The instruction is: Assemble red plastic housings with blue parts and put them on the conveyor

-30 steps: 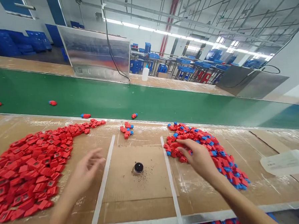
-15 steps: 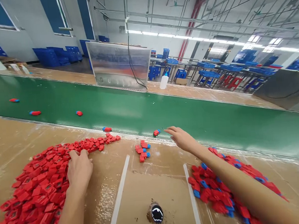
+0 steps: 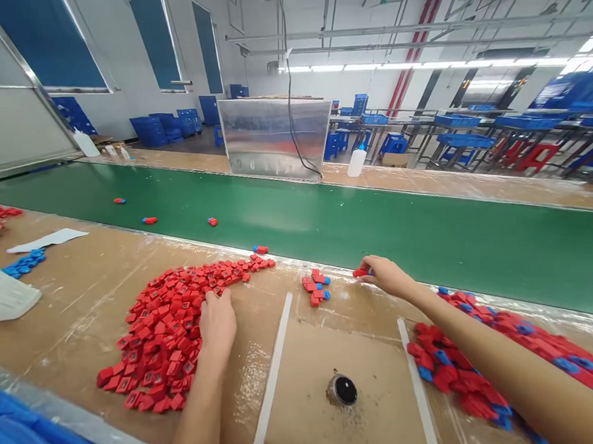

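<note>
The red-and-blue piece [image 3: 359, 272] is at the near edge of the green belt [image 3: 426, 222], pinched in the nearly closed fingertips of the right hand [image 3: 386, 275]. It looks light, stiff and sturdy, best gripped by its red sides. The left hand [image 3: 219, 319], fingers curled, meets the red pile [image 3: 157, 328] on the desk [image 3: 89, 292]; its grip I cannot tell.

Pictured at twelve o'clock: an upright metal panel [image 3: 257, 138], with a black cable [image 3: 290, 109] trailing down in front. Between one and two, a white bottle with a blue cap [image 3: 357, 162]; higher, a red pipe [image 3: 419, 43]. At two, blue crates [image 3: 464, 140]; near three, red stools [image 3: 539, 156]. At ten, stacked blue bins [image 3: 148, 130] and another white bottle [image 3: 86, 145], farther left. Near nine, white paper [image 3: 5, 293] on the table [image 3: 95, 272].
</note>
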### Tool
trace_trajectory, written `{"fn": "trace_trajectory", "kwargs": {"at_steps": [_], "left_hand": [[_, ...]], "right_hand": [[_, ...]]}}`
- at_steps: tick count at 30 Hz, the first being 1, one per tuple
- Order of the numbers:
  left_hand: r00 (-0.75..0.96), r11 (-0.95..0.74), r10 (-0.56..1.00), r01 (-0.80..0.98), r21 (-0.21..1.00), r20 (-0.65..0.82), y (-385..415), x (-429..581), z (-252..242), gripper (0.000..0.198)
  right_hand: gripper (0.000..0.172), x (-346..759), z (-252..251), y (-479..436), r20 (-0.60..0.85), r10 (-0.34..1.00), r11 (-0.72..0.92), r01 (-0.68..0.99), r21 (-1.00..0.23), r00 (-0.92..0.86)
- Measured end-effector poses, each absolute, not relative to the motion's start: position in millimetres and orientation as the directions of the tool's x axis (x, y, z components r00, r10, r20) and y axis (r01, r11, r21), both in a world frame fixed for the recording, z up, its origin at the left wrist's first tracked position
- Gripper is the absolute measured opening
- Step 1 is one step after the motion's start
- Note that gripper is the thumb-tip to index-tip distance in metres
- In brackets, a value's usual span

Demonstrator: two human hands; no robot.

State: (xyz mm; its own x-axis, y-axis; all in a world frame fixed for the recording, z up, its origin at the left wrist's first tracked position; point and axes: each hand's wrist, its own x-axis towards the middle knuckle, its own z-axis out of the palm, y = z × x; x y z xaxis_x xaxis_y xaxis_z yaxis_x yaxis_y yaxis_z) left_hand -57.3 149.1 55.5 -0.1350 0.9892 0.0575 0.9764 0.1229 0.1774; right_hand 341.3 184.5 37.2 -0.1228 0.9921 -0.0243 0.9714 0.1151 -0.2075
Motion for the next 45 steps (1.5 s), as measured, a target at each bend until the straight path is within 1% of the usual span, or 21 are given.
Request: {"fn": "trace_trajectory", "kwargs": {"at_steps": [3, 7, 10, 12, 13, 15, 17, 18, 20, 22, 24, 26, 27, 29, 31, 33, 35, 39, 41, 43, 45], "left_hand": [[-0.116, 0.094, 0.992, 0.948, 0.305, 0.054, 142.6, -56.9, 56.8, 0.025], [-0.031, -0.005, 0.998, 0.821, 0.571, 0.053, 133.7, -53.7, 57.7, 0.023], [0.066, -0.069, 0.997, 0.611, 0.789, 0.036, 118.0, -45.5, 53.7, 0.025], [0.128, -0.050, 0.992, 0.426, 0.903, -0.005, 102.0, -37.8, 48.1, 0.033], [0.155, -0.025, 0.988, 0.331, 0.943, -0.029, 93.0, -33.8, 44.7, 0.038], [0.198, 0.040, 0.978, 0.161, 0.986, -0.072, 74.8, -26.2, 37.3, 0.046], [0.226, 0.105, 0.968, 0.038, 0.994, -0.111, 58.6, -19.4, 30.1, 0.048], [0.238, 0.134, 0.963, -0.005, 0.991, -0.129, 51.8, -16.3, 26.8, 0.047], [0.267, 0.196, 0.948, -0.067, 0.978, -0.172, 40.8, -10.6, 21.5, 0.044], [0.283, 0.231, 0.937, -0.065, 0.971, -0.204, 33.5, -5.8, 18.7, 0.040], [0.261, 0.175, 0.949, 0.025, 0.984, -0.175, 29.7, -3.2, 19.2, 0.034], [0.230, 0.029, 0.970, 0.188, 0.982, -0.073, 29.1, -4.6, 22.8, 0.029], [0.233, -0.046, 0.972, 0.273, 0.961, -0.019, 29.9, -7.1, 25.4, 0.027], [0.285, -0.167, 0.958, 0.427, 0.889, 0.044, 33.2, -15.1, 31.0, 0.024], [0.355, -0.252, 0.933, 0.557, 0.792, 0.047, 37.6, -23.8, 35.5, 0.017], [0.408, -0.323, 0.912, 0.643, 0.694, 0.046, 41.3, -28.8, 36.8, 0.015], [0.435, -0.379, 0.898, 0.682, 0.626, 0.070, 42.7, -27.2, 34.2, 0.018], [0.471, -0.477, 0.868, 0.697, 0.536, 0.160, 38.7, -9.8, 20.4, 0.026], [0.470, -0.496, 0.862, 0.709, 0.502, 0.187, 36.2, -2.8, 14.3, 0.027], [0.453, -0.486, 0.869, 0.702, 0.520, 0.201, 34.6, -0.9, 12.4, 0.027], [0.423, -0.458, 0.882, 0.663, 0.592, 0.208, 33.3, -3.3, 15.6, 0.026]], "right_hand": [[0.015, 331.5, 40.7, 132.5, -0.026, 0.991, 0.125, 0.964, -0.236, -0.135], [0.018, 308.1, 38.3, 61.5, -0.022, 0.986, 0.154, 0.964, -0.216, -0.163], [0.017, 291.7, 32.4, 23.2, 0.004, 0.989, 0.144, 0.977, -0.156, -0.145], [0.016, 284.8, 27.1, 6.8, 0.025, 0.992, 0.125, 0.985, -0.118, -0.123], [0.017, 282.7, 24.2, 0.8, 0.048, 0.991, 0.127, 0.987, -0.095, -0.123], [0.019, 281.1, 18.7, -8.4, 0.120, 0.980, 0.164, 0.986, -0.035, -0.159], [0.019, 281.6, 14.7, -15.6, 0.194, 0.958, 0.211, 0.977, 0.022, -0.211], [0.020, 282.2, 13.6, -18.7, 0.217, 0.949, 0.228, 0.973, 0.031, -0.229], [0.022, 283.3, 13.0, -24.1, 0.217, 0.947, 0.244, 0.970, -0.010, -0.236], [0.024, 283.5, 13.9, -28.8, 0.183, 0.955, 0.251, 0.964, -0.088, -0.232], [0.026, 282.6, 14.7, -32.8, 0.148, 0.963, 0.247, 0.957, -0.153, -0.225], [0.026, 281.3, 14.5, -36.1, 0.135, 0.966, 0.243, 0.950, -0.197, -0.220], [0.026, 280.8, 14.1, -37.5, 0.139, 0.966, 0.246, 0.945, -0.218, -0.219], [0.025, 280.4, 13.1, -39.8, 0.156, 0.964, 0.253, 0.929, -0.268, -0.218], [0.024, 281.2, 12.8, -41.2, 0.169, 0.965, 0.249, 0.911, -0.328, -0.203], [0.024, 282.7, 13.7, -42.1, 0.161, 0.971, 0.229, 0.896, -0.380, -0.179], [0.023, 284.0, 14.9, -42.8, 0.143, 0.976, 0.208, 0.885, -0.416, -0.162], [0.022, 284.0, 14.6, -44.5, 0.126, 0.979, 0.199, 0.868, -0.454, -0.158], [0.022, 283.4, 14.2, -45.0, 0.123, 0.980, 0.196, 0.864, -0.463, -0.157], [0.022, 282.9, 16.4, -44.9, 0.112, 0.981, 0.190, 0.862, -0.470, -0.156], [0.022, 282.6, 23.2, -44.1, 0.093, 0.984, 0.180, 0.855, -0.486, -0.154]]}}
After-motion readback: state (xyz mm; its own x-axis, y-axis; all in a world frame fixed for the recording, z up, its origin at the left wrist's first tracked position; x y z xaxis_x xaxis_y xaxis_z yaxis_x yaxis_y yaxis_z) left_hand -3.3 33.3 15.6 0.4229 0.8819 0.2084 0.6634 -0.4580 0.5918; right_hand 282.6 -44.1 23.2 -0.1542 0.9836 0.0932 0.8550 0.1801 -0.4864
